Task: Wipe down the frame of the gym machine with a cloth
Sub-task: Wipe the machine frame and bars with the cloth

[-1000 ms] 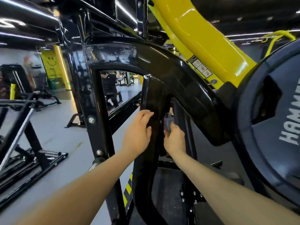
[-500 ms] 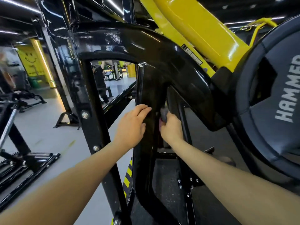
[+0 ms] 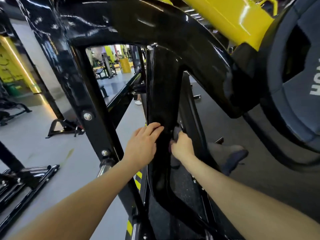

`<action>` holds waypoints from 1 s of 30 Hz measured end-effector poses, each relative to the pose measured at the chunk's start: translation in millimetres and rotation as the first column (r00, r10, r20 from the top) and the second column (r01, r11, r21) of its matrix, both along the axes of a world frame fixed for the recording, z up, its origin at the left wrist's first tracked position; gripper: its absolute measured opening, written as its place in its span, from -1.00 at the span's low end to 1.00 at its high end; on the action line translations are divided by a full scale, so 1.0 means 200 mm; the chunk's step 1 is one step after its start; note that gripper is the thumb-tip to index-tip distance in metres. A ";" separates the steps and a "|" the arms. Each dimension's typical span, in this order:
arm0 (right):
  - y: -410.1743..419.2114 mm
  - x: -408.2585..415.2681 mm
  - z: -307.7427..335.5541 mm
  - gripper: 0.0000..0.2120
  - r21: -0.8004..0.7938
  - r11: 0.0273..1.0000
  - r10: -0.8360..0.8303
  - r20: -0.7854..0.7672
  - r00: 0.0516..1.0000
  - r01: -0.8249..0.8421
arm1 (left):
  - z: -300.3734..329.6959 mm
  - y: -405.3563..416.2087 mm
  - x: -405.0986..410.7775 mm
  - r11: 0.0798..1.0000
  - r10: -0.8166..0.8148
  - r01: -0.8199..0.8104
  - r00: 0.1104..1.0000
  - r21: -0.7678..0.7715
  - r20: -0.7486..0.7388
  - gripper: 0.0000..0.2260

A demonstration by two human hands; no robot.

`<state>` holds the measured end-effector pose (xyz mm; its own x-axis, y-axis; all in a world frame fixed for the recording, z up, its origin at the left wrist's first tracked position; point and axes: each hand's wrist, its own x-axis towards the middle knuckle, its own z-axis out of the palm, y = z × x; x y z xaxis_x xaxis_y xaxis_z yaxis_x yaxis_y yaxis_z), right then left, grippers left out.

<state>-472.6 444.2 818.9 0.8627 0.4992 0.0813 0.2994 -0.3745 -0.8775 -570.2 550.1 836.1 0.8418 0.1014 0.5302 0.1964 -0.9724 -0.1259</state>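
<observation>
The black frame post [image 3: 161, 94] is braced by the left hand [image 3: 142, 144], fingers straight. At its 3 o'clock, a grey cloth [image 3: 177, 134] is gripped by the right hand [image 3: 182, 146].

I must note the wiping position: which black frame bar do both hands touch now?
The curved bar in the middle: left hand rests on its front, right hand presses the cloth on its right edge. The bolted upright stands untouched.
</observation>
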 end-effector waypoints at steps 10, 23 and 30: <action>0.08 -0.03 -0.09 -0.44 0.255 0.964 -0.106 0.109 0.988 0.075 | -0.26 -0.01 -0.02 0.989 0.066 -0.053 0.994 0.139 -0.091 -0.42; 0.05 -0.01 -0.46 -0.49 0.183 0.983 0.008 -0.185 0.983 0.026 | -0.55 0.02 -0.07 0.974 0.104 -0.048 0.963 0.223 -0.247 -0.41; 0.07 -0.07 -0.48 -0.54 0.240 0.965 -0.079 -0.112 0.991 0.104 | -0.64 0.03 -0.09 0.973 0.106 -0.050 0.964 0.226 -0.242 -0.45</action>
